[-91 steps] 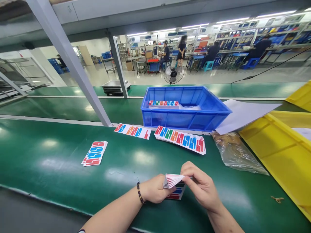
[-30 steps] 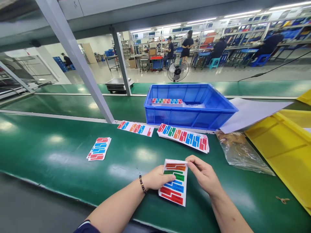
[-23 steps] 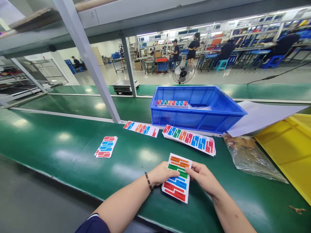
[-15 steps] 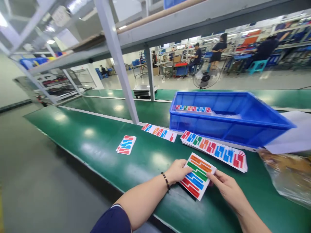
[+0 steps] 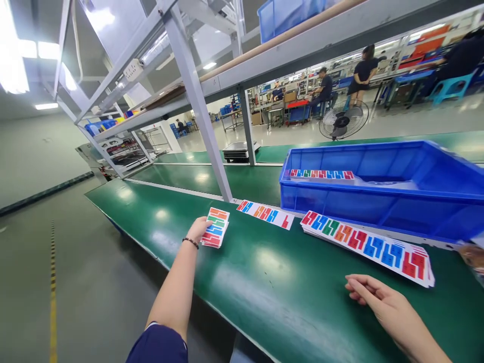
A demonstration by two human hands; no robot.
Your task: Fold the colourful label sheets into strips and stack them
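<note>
My left hand (image 5: 198, 229) reaches far left and holds a small stack of white cards printed with orange, green, blue and red shapes (image 5: 215, 234), laid on the green belt (image 5: 264, 282). A beaded bracelet circles that wrist. My right hand (image 5: 381, 301) rests low on the belt at the right, fingers together and slightly curled, holding nothing. A long fanned stack of coloured sheets (image 5: 368, 245) lies just beyond it. A single strip of the same sheets (image 5: 265, 214) lies between the two stacks.
A blue plastic bin (image 5: 381, 189) with more coloured sheets (image 5: 322, 175) inside stands behind the long stack. A slanted grey frame post (image 5: 200, 108) meets the belt near the strip. A scale (image 5: 240, 148) sits further back. People work at distant benches near a floor fan (image 5: 342, 121).
My left hand has carried the card stack from in front of me out to the left and set it on the small pile there. My right hand let go. The camera swung left.
</note>
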